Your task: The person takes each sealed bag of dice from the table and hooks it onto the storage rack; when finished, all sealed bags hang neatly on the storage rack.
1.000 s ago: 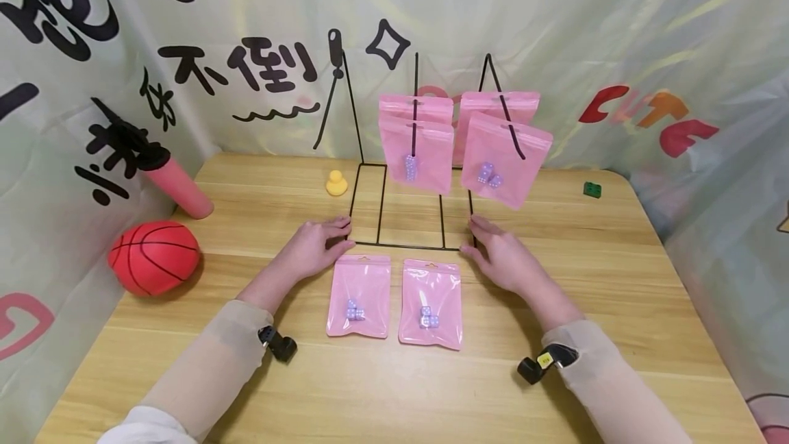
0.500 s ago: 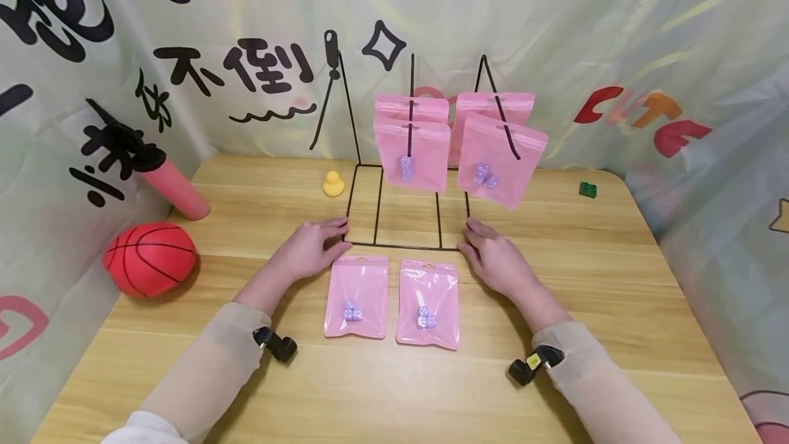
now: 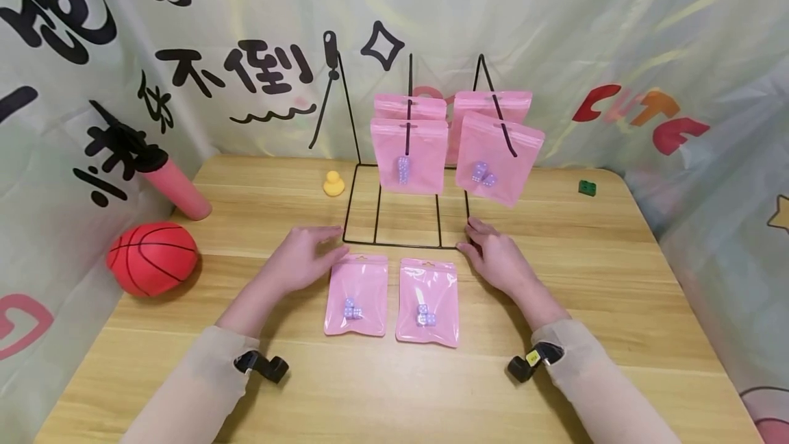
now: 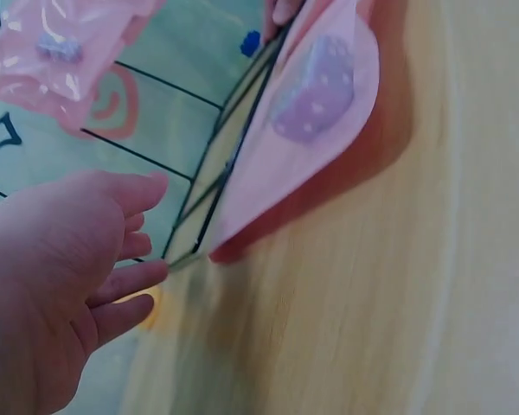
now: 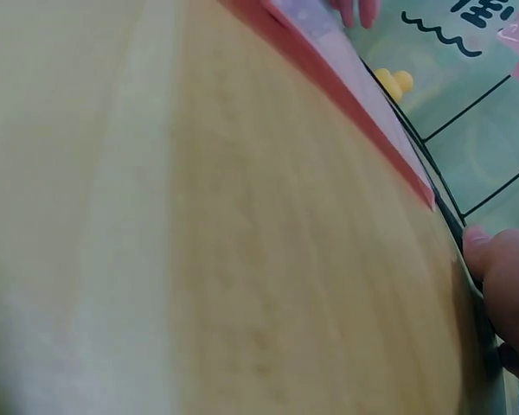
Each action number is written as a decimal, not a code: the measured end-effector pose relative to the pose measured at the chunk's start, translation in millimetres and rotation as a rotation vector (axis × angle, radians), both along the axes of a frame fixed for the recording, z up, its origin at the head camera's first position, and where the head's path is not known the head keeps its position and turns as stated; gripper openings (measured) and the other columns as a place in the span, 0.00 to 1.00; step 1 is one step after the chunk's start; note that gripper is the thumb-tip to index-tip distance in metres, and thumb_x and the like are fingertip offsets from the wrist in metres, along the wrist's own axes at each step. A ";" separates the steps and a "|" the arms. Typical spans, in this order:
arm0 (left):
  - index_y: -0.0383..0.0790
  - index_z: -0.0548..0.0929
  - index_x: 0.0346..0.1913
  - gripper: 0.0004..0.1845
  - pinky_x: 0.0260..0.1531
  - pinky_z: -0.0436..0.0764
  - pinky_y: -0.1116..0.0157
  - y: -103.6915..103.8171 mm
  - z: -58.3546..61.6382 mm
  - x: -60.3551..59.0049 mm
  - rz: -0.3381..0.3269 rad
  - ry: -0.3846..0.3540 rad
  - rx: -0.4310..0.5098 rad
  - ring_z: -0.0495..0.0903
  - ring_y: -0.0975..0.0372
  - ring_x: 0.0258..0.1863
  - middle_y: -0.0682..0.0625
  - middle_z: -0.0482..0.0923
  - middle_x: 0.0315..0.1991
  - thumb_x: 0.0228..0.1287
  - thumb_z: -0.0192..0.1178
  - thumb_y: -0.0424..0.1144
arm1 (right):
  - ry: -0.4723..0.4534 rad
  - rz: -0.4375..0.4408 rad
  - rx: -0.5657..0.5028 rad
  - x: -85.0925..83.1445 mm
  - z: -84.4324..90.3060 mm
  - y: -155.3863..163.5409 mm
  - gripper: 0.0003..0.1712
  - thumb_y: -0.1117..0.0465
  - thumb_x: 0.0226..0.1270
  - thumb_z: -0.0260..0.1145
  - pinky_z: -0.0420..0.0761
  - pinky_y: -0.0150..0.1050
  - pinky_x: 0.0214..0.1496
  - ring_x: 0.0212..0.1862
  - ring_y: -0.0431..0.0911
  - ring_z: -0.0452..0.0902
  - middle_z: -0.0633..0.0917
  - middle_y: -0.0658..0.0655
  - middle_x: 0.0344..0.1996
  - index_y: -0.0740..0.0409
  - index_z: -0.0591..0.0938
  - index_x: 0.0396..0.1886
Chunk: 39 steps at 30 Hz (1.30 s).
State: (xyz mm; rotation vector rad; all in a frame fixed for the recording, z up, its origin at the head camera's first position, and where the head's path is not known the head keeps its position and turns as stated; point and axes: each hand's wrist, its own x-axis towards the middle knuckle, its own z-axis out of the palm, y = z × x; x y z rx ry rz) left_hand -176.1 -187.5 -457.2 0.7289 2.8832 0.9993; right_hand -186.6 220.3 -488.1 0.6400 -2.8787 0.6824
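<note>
A black wire display rack (image 3: 407, 246) stands on the table with hooks at the back. Two pink zip bags, a left one (image 3: 339, 293) and a right one (image 3: 444, 300), lie flat before it, each with small purple dice inside. My right hand (image 3: 502, 262) grips the rack's front right corner, its thumb (image 5: 477, 246) at the front bar in the right wrist view. My left hand (image 3: 298, 259), fingers extended and apart from the frame, is beside the front left corner, thumb near the left bag's top edge. In the left wrist view this hand (image 4: 60, 268) holds nothing.
Pink bags hang on the middle hook (image 3: 409, 74) and the right hook (image 3: 487, 74); the left hook (image 3: 320, 112) carries none. Around the rack are a yellow rubber duck (image 3: 333, 183), a green brick (image 3: 587, 188), a red ball (image 3: 152, 259) and a pink cylinder (image 3: 179, 187) with black top.
My left hand has let go of the rack's left corner and drawn slightly left and back. The right hand stays at the right corner. The hanging bags have barely shifted.
</note>
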 end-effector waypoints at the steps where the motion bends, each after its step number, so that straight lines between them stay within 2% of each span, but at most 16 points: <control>1: 0.29 0.83 0.65 0.28 0.70 0.75 0.48 0.4 1.9 3.3 0.012 -0.009 0.006 0.79 0.46 0.67 0.38 0.81 0.64 0.76 0.66 0.50 | -0.009 0.001 -0.016 -0.6 0.5 0.7 0.30 0.53 0.80 0.67 0.71 0.62 0.74 0.72 0.68 0.70 0.74 0.72 0.72 0.75 0.78 0.67; 6: 0.33 0.85 0.64 0.26 0.61 0.83 0.49 1.4 9.9 17.9 0.077 -0.074 0.057 0.84 0.45 0.61 0.40 0.84 0.62 0.75 0.68 0.50 | -0.038 -0.001 -0.072 -1.9 1.3 4.1 0.29 0.54 0.78 0.69 0.72 0.61 0.73 0.71 0.66 0.72 0.75 0.69 0.71 0.73 0.80 0.66; 11: 0.32 0.86 0.62 0.25 0.56 0.86 0.49 0.9 14.6 30.1 0.139 -0.142 0.126 0.87 0.46 0.55 0.39 0.85 0.59 0.73 0.70 0.48 | -0.048 -0.007 -0.081 -2.0 0.1 5.4 0.29 0.53 0.78 0.70 0.73 0.61 0.73 0.72 0.65 0.72 0.76 0.68 0.71 0.72 0.80 0.67; 21: 0.28 0.88 0.56 0.21 0.49 0.90 0.53 -2.5 11.9 43.3 0.221 -0.210 0.171 0.90 0.49 0.47 0.38 0.89 0.51 0.72 0.71 0.44 | -0.063 -0.021 -0.093 -2.5 -1.3 5.7 0.30 0.53 0.78 0.70 0.72 0.61 0.73 0.72 0.65 0.70 0.75 0.67 0.72 0.71 0.80 0.67; 23: 0.29 0.88 0.56 0.21 0.46 0.90 0.55 -3.2 10.7 45.6 0.244 -0.241 0.165 0.90 0.51 0.45 0.40 0.90 0.49 0.72 0.71 0.44 | -0.064 -0.024 -0.090 -2.4 -1.5 5.6 0.30 0.53 0.78 0.69 0.72 0.61 0.73 0.72 0.65 0.70 0.75 0.67 0.72 0.71 0.80 0.67; 28: 0.30 0.87 0.55 0.21 0.35 0.89 0.61 -2.9 9.6 51.5 0.309 -0.371 0.167 0.88 0.57 0.36 0.45 0.90 0.43 0.71 0.72 0.46 | -0.061 -0.031 -0.088 -2.4 -1.5 5.0 0.30 0.52 0.78 0.69 0.73 0.62 0.72 0.72 0.65 0.70 0.75 0.67 0.72 0.70 0.80 0.68; 34: 0.33 0.90 0.48 0.19 0.35 0.86 0.63 0.1 5.7 56.0 0.362 -0.483 0.139 0.87 0.60 0.30 0.50 0.89 0.33 0.69 0.73 0.48 | -0.072 -0.035 -0.087 -2.5 -0.9 5.3 0.30 0.52 0.79 0.69 0.72 0.61 0.74 0.73 0.64 0.70 0.75 0.66 0.73 0.70 0.79 0.68; 39: 0.32 0.90 0.43 0.17 0.34 0.88 0.62 4.8 -0.4 57.1 0.377 -0.576 0.206 0.88 0.58 0.29 0.49 0.89 0.29 0.65 0.76 0.45 | -0.074 -0.039 -0.090 -2.4 -1.6 5.1 0.30 0.52 0.78 0.69 0.72 0.60 0.74 0.73 0.63 0.70 0.75 0.65 0.73 0.69 0.79 0.68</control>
